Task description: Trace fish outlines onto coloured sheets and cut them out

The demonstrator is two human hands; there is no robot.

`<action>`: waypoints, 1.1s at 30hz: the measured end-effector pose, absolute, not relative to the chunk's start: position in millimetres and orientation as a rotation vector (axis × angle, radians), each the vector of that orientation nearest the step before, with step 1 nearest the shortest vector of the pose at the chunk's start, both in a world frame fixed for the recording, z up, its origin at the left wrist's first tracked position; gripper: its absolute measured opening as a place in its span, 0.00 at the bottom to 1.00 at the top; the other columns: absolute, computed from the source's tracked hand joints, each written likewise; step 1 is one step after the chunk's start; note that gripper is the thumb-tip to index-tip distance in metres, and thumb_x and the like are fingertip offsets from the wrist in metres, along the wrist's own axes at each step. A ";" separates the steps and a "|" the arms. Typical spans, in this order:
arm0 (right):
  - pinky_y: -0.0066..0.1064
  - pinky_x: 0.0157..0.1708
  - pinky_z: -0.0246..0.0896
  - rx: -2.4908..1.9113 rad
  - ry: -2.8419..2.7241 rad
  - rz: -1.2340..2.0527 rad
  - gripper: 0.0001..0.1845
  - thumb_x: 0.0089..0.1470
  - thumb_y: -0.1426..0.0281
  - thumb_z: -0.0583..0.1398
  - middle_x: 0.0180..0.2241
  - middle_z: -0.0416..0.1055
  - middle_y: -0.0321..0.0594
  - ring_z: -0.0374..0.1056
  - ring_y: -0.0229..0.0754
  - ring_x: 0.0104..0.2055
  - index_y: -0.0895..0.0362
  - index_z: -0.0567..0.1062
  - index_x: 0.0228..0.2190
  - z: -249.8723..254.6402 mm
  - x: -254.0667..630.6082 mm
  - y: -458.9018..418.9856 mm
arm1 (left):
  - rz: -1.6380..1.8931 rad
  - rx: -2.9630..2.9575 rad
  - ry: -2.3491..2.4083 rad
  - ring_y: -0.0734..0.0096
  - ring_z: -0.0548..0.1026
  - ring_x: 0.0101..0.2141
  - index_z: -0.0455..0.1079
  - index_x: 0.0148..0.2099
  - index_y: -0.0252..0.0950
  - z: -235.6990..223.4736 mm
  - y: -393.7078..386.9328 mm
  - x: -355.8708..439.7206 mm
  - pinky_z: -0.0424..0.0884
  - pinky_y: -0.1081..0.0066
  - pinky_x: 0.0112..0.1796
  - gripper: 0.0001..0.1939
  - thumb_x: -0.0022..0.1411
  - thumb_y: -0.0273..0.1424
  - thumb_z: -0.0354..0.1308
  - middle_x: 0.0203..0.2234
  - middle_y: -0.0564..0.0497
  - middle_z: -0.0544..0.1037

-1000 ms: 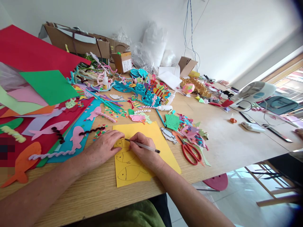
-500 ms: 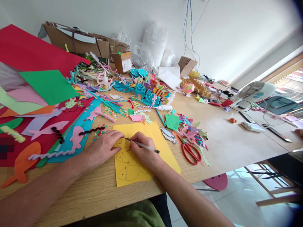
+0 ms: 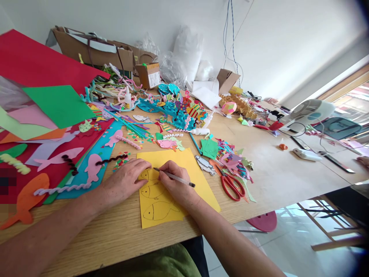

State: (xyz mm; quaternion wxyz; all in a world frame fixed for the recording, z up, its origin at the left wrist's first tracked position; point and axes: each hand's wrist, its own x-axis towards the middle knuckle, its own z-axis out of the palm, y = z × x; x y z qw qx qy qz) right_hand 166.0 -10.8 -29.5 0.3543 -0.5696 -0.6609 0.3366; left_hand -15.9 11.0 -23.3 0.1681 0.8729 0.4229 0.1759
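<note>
A yellow sheet of paper [image 3: 198,192] lies on the wooden table, with several fish outlines [image 3: 161,211] drawn in dark ink down its left side. My right hand [image 3: 175,182] rests on the sheet, fingers closed around a pen [image 3: 180,179]. The pen's tip touches the paper by the topmost fish. Flat on the sheet's left edge lies my left hand [image 3: 129,177], its fingers stretched out and holding nothing. Right of the paper are red-handled scissors [image 3: 232,187] and a grey-and-white fish cutout [image 3: 205,164].
Coloured paper sheets [image 3: 59,105] and fish cutouts [image 3: 93,168] cover the left side. Paper scraps [image 3: 233,156], a glue bottle [image 3: 128,99] and blue egg-carton pieces [image 3: 181,115] lie beyond the yellow sheet. A white fan [image 3: 311,111] stands at the right. Cardboard boxes [image 3: 95,50] line the wall.
The pen and my right hand have shifted very slightly to the right at the top fish. My left hand stays in place on the paper.
</note>
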 end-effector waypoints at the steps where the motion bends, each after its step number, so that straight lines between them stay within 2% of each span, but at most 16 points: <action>1: 0.25 0.23 0.56 -1.470 -1.710 0.875 0.02 0.47 0.71 0.54 0.21 0.70 0.32 0.65 0.35 0.23 0.54 0.66 0.25 -29.2 165.9 -10.7 | 0.493 2.479 1.206 0.60 0.69 0.46 0.65 0.45 0.38 -22.8 10.9 -15.8 0.65 0.61 0.48 0.14 0.55 0.26 0.50 0.42 0.47 0.73; 33: 0.25 0.22 0.53 -1.482 -1.695 0.884 0.02 0.46 0.72 0.54 0.19 0.68 0.32 0.61 0.35 0.21 0.55 0.66 0.24 -25.6 165.0 -11.1 | 0.479 2.518 1.194 0.61 0.69 0.47 0.64 0.47 0.37 -25.4 11.0 -17.0 0.66 0.62 0.48 0.16 0.55 0.24 0.51 0.43 0.47 0.72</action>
